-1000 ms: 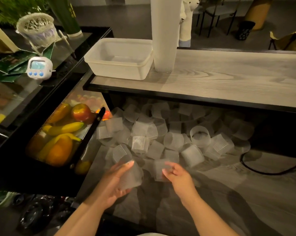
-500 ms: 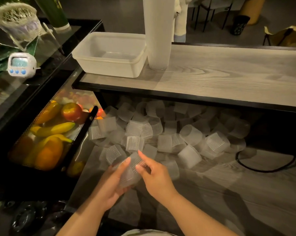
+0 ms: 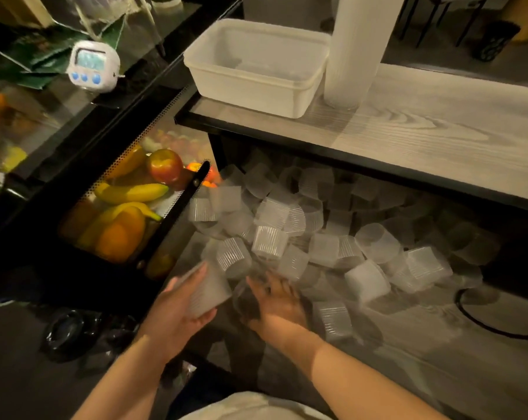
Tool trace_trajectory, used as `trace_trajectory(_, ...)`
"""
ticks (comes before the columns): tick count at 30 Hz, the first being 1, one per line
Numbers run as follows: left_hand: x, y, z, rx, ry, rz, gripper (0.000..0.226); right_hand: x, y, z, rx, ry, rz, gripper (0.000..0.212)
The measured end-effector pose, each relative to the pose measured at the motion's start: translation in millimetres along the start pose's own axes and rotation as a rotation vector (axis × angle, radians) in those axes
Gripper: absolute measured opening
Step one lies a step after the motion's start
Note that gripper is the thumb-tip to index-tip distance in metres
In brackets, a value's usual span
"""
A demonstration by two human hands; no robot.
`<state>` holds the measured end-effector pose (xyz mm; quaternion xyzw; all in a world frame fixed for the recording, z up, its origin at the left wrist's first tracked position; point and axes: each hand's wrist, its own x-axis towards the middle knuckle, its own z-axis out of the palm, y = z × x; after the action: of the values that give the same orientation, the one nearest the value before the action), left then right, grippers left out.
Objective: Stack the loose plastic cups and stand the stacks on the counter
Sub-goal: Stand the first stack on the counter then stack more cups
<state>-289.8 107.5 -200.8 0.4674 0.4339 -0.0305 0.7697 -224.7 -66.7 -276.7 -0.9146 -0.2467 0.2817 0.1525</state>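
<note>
While left hand (image 3: 177, 313) grips one cup (image 3: 209, 294), right hand (image 3: 279, 301) grasps another cup (image 3: 246, 301); one tall stack (image 3: 352, 50) on counter (image 3: 438, 128).

Dozens of loose cups (image 3: 323, 237) piled up, too many to count tbh. 1 tall stack (image 3: 352, 47), 1 tub (image 3: 256, 65), 1 timer (image 3: 93, 66), 2 hands.

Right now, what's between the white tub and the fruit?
In the head view, between the white tub and the fruit lies only the counter edge and perforated panel.

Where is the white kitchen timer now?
Head view, upper left: the white kitchen timer stands on the dark glass counter, left of the white plastic tub.
</note>
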Motion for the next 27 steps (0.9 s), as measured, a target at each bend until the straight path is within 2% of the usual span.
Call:
trace_trajectory(5,-4,3,-1,0.094,0.041,-0.051,0.031,14,0,9,0.133,0.083,0.011,0.07)
trace_trajectory(6,-4,3,-2,0.107,0.041,-0.057,0.03,8,2,8,0.274,0.125,0.029,0.073)
trace_trajectory(9,-2,4,0,0.194,0.027,-0.075,0.037,-19,9,-14,0.982,0.183,0.125,0.067)
trace_trajectory(11,-3,0,7,0.265,-0.023,-0.12,0.05,-35,16,-30,1.202,0.245,0.073,0.058)
trace_trajectory(15,-12,-9,40,0.28,-0.184,-0.166,0.049,-58,17,-37,1.218,0.153,-0.005,0.036)
trace_trajectory(19,-20,-16,67,0.355,-0.275,-0.197,0.058,-71,21,-34,1.205,0.222,0.07,0.026)
trace_trajectory(21,-22,-18,74,0.372,-0.289,-0.198,0.054,-75,27,-32,1.168,0.239,0.088,0.03)
trace_trajectory(24,-25,-21,81,0.349,-0.308,-0.21,0.051,-83,32,-32,1.122,0.214,0.076,0.054)
trace_trajectory(27,-29,-26,86,0.266,-0.321,-0.301,0.052,-88,34,-36,1.116,0.278,0.07,0.051)
